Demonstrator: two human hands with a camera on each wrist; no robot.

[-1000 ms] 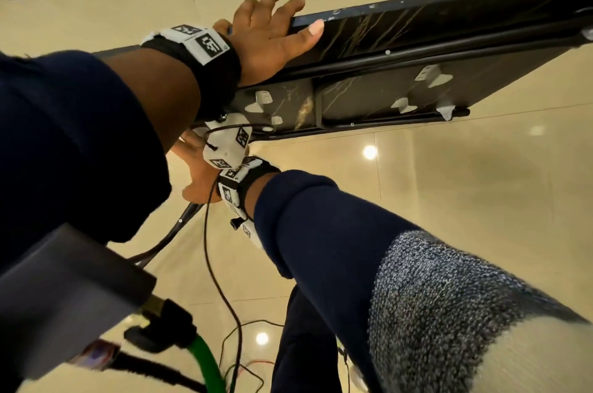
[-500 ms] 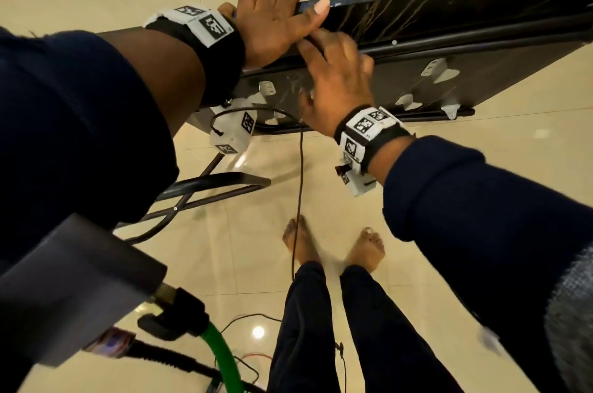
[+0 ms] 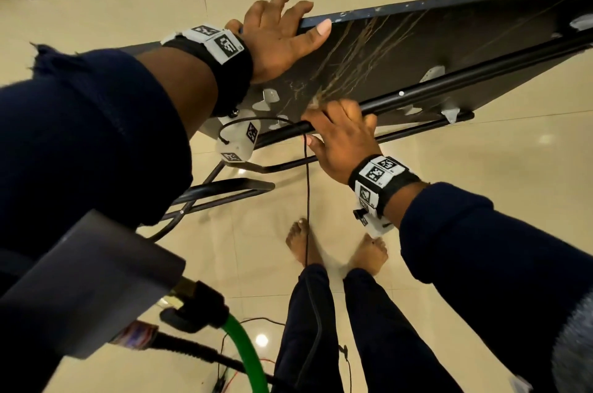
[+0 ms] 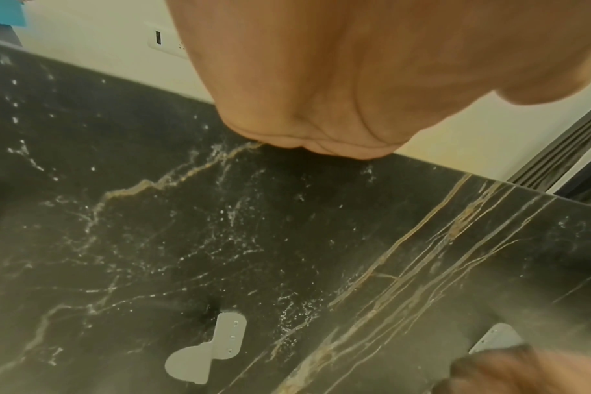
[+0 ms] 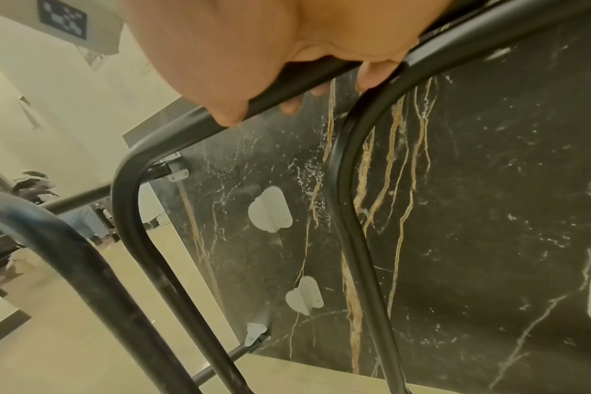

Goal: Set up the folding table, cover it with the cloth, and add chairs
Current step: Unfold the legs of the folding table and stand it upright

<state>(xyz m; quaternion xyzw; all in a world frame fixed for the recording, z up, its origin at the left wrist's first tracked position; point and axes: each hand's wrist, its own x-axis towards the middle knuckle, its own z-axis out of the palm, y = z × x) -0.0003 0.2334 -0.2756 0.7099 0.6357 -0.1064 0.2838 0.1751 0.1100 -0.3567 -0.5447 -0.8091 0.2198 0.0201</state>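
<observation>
The folding table [image 3: 449, 49] stands tilted on its edge, its dark marbled underside [image 4: 287, 253] facing me. My left hand [image 3: 282, 30] grips the top edge, fingers over the rim and thumb flat on the underside. My right hand [image 3: 340, 132] curls round a black leg tube [image 3: 449, 78] lying along the underside; in the right wrist view the fingers [image 5: 371, 77] wrap that tube [image 5: 172, 130]. A second leg frame [image 3: 224, 190] stands swung out at the lower left. No cloth or chairs are in view.
My bare feet [image 3: 305, 241] stand on the glossy cream tile floor just below the table. A thin black cable [image 3: 307, 200] hangs between my hands. A green hose [image 3: 250, 357] and wires lie at the bottom. A person [image 5: 34, 186] sits far off.
My right hand rose from beside the lower left leg frame to the underside, then came down and gripped the long leg tube. The left hand kept its hold on the top edge.
</observation>
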